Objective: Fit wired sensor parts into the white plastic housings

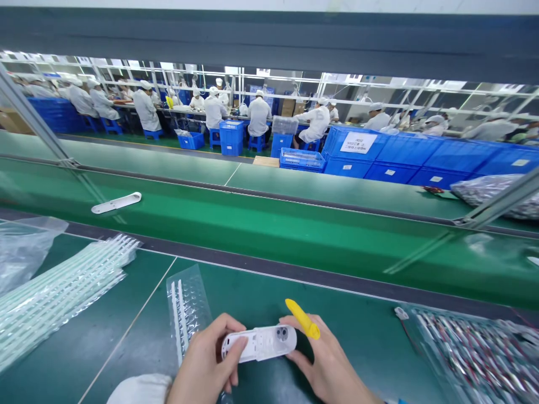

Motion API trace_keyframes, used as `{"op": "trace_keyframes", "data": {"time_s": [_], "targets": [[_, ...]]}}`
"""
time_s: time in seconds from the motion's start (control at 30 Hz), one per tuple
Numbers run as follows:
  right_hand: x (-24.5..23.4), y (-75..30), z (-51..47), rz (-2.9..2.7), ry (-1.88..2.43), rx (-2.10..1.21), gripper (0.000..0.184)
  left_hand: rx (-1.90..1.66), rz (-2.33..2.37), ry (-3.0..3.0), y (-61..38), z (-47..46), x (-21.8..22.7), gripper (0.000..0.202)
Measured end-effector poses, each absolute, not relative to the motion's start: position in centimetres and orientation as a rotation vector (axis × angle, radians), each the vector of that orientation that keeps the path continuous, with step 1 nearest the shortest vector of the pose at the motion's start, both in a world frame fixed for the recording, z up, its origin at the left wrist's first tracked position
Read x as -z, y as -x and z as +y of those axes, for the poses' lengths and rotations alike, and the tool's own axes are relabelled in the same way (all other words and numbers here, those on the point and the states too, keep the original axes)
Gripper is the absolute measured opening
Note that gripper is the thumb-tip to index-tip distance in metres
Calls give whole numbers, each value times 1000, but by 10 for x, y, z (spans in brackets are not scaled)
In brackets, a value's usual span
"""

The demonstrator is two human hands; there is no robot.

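My left hand and my right hand hold a white oblong plastic housing between them, low over the green bench. The left thumb and fingers pinch its left end; the right fingers grip its right end, where a round hole shows. A yellow finger cot covers my right index finger, which sticks up above the part. A clear blister strip with thin white pieces lies just left of my left hand.
A stack of clear blister trays lies at the left. A bag of small wired parts sits at the right. One white housing rides the green conveyor. Blue crates and seated workers in white fill the background.
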State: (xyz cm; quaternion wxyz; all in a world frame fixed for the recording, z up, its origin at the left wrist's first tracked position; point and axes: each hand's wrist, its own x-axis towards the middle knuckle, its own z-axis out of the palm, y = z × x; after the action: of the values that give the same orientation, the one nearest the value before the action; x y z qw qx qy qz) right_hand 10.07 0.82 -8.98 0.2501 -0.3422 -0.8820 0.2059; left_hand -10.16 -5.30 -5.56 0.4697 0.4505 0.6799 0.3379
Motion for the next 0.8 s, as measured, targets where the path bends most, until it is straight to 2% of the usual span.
{"op": "trace_keyframes", "data": {"time_s": [0.4,0.53,0.63,0.73,0.8], "targets": [[95,-99,6,-2400,952,-609,35,-785,1661,-1120,103,-53,60,29],[88,-100,17,-2468,947,-649,35,-883,1684,-1099,111,-53,63,40],[76,-95,51,-2576,1155,-464,35,-993,1864,-1197,129,-58,71,49],[67,-84,100,-2580,1411,-259,31,-769,2050,-1506,156,-73,88,46],[65,-76,132,-2556,1490,-198,26,-575,2114,-1740,173,-84,104,54]]}}
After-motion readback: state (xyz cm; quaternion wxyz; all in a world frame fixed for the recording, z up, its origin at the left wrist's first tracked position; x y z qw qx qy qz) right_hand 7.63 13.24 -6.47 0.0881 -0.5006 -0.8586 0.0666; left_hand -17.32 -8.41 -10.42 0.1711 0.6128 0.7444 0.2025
